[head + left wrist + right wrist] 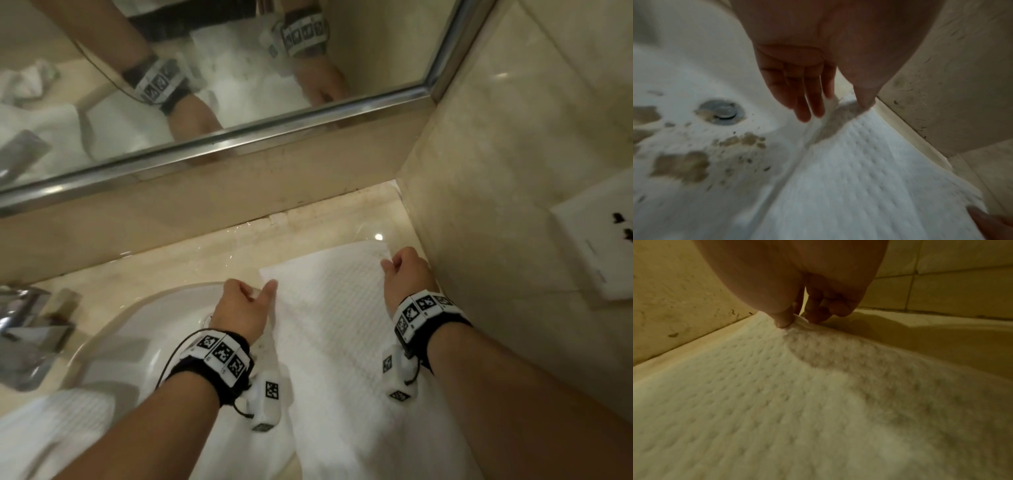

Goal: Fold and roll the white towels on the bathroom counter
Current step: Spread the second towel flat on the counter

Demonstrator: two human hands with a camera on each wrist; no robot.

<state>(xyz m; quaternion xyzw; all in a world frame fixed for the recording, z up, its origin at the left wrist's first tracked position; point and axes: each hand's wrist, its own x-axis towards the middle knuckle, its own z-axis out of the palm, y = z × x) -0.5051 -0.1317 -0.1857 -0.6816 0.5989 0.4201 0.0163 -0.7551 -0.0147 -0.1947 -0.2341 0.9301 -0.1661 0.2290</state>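
A white waffle-weave towel (335, 318) lies lengthwise on the beige counter (205, 253), its left edge hanging over the sink. My left hand (246, 301) pinches the towel's far left corner between thumb and forefinger; in the left wrist view the other fingers (807, 97) hang straight over the towel (869, 178). My right hand (404, 270) pinches the far right corner by the side wall; the right wrist view shows its thumb and fingertips (785, 321) closed on the towel edge (797, 386).
A white sink (144, 329) with a metal drain (721, 112) lies left of the towel, a chrome faucet (27, 335) at far left. Another white towel (51, 421) sits at the lower left. A mirror (205, 85) runs behind; a wall socket plate (599, 236) is right.
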